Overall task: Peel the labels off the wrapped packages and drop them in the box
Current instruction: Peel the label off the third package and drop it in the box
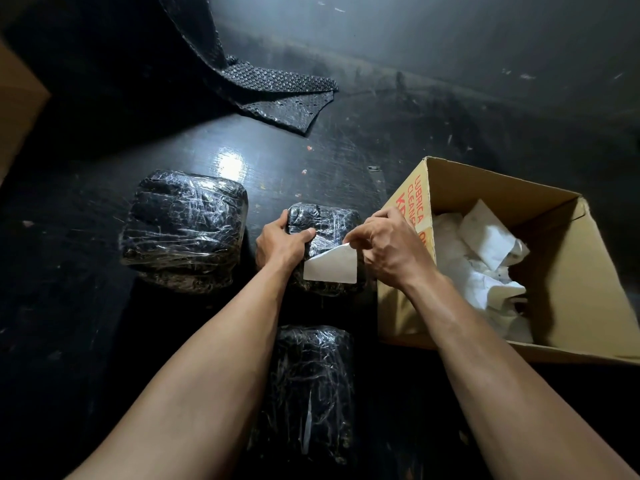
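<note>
Three black packages wrapped in clear film lie on a dark surface. My left hand [280, 242] grips the left side of the middle package [329, 223]. A white label [332, 265] sticks to its near face, its top edge lifted. My right hand [384, 245] pinches that lifted edge between thumb and fingers. A larger package [183, 230] lies to the left, and another package [308, 386] lies close to me between my forearms. An open cardboard box [568, 292] stands to the right, with crumpled white labels [485, 265] inside.
A sheet of black bubble wrap [263, 88] lies at the back of the dark surface. A brown cardboard piece [17, 109] shows at the far left edge. Small scraps dot the surface behind the packages.
</note>
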